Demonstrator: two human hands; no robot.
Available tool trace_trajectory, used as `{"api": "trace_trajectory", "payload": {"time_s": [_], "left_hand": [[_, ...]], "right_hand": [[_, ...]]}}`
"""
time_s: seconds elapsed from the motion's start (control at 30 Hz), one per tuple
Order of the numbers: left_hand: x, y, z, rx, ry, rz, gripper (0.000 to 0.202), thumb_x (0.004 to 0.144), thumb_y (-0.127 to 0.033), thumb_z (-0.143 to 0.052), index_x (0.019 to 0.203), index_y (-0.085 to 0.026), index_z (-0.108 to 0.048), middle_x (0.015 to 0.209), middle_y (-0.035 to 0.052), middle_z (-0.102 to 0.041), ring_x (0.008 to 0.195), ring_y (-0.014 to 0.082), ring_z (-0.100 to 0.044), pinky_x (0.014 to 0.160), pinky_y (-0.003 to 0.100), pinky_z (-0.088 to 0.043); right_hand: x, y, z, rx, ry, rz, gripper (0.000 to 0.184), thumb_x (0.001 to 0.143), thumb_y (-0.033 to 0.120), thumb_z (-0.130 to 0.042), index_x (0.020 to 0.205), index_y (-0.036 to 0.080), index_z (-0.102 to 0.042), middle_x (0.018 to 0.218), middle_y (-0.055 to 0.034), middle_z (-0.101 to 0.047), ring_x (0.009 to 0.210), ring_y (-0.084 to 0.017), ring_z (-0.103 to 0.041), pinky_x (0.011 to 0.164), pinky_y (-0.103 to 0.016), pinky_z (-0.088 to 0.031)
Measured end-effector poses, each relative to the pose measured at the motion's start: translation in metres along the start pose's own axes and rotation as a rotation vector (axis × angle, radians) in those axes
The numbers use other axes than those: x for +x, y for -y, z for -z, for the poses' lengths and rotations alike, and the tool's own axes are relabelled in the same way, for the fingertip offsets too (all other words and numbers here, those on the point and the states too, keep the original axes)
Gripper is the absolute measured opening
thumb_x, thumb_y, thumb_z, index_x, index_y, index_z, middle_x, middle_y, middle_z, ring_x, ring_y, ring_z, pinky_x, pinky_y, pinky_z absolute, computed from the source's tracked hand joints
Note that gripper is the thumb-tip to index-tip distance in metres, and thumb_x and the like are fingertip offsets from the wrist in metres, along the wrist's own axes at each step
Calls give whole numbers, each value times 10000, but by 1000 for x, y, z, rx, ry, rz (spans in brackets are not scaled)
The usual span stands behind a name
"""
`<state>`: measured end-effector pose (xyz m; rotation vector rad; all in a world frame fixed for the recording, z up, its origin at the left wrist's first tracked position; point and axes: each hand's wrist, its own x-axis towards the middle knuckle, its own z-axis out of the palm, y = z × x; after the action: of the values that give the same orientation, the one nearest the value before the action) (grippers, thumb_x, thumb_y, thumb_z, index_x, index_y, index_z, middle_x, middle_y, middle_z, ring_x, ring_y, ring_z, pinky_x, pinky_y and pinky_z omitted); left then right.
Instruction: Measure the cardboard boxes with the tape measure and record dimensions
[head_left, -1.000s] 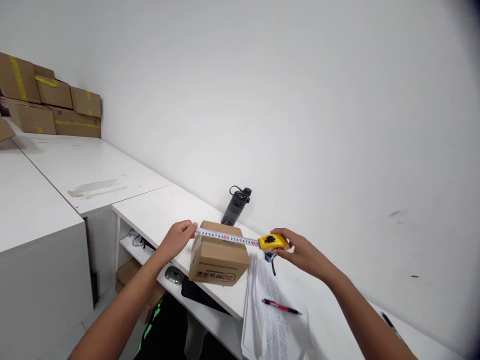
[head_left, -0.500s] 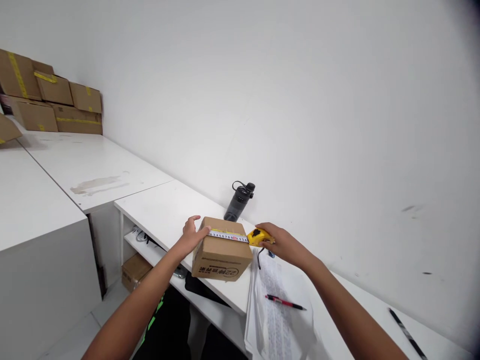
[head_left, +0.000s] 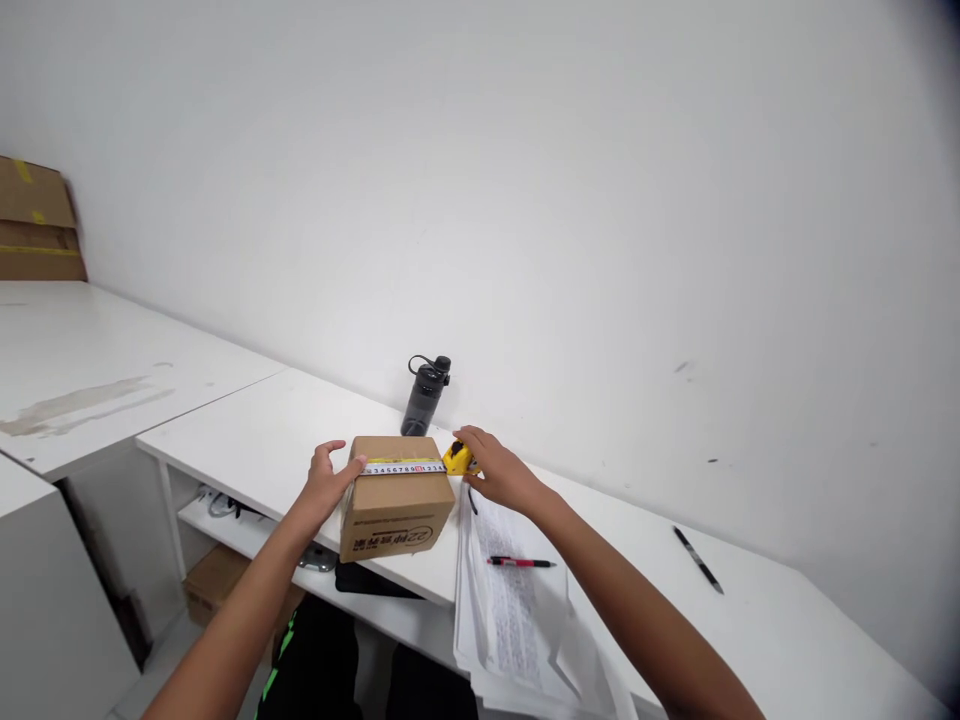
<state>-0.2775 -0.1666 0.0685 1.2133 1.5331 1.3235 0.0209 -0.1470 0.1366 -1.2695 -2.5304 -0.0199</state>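
A small brown cardboard box (head_left: 397, 520) with dark printing on its front sits on the white desk. Across its top lies the pulled-out white blade of a tape measure, numbers facing up. At the box's left top edge, my left hand (head_left: 326, 490) pins the blade's end under the thumb; the index finger sticks out behind. My right hand (head_left: 499, 470) is closed around the yellow tape measure (head_left: 459, 458), whose case rests against the box's right top edge. My right fingers partly cover the case.
A dark water bottle (head_left: 424, 398) stands behind the box by the wall. To the right lie written sheets (head_left: 502, 620) with a red pen (head_left: 521, 562) on top, and a black pen (head_left: 697, 560). Cartons (head_left: 37, 225) are stacked far left. Below is a shelf (head_left: 247, 530) with cables.
The view has swung right, so everything appears shifted left. Both hands keep the tape stretched across the box top; the tape measure's case has tilted slightly.
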Motion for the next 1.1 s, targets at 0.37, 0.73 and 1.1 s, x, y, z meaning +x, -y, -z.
{"api": "trace_trajectory", "payload": {"time_s": [0.37, 0.73, 1.1], "left_hand": [[0, 19, -16, -224, -76, -6, 476, 820, -478, -632, 1184, -229, -453, 1448, 148, -396, 1465, 261, -272, 1183, 419, -236], [2, 24, -20, -329, -107, -49, 431, 789, -443, -689, 1112, -236, -493, 1372, 109, -461, 1414, 257, -346, 1168, 423, -256], [5, 28, -21, -396, -100, -76, 398, 755, -422, -717, 1046, -231, -523, 1289, 82, -503, 1342, 255, -411, 1141, 416, -284]], "right_hand": [[-10, -3, -22, 41, -92, -27, 801, 749, 49, -666, 1451, 230, -324, 1490, -140, -389, 1341, -310, -410, 1046, -495, -468], [-9, -5, -28, 35, -147, -42, 734, 756, 75, -674, 1414, 211, -376, 1426, -146, -448, 1285, -312, -444, 987, -472, -506], [-11, -5, -38, 26, -240, -37, 649, 779, 101, -600, 1387, 212, -398, 1378, -156, -473, 1246, -335, -462, 953, -512, -512]]}}
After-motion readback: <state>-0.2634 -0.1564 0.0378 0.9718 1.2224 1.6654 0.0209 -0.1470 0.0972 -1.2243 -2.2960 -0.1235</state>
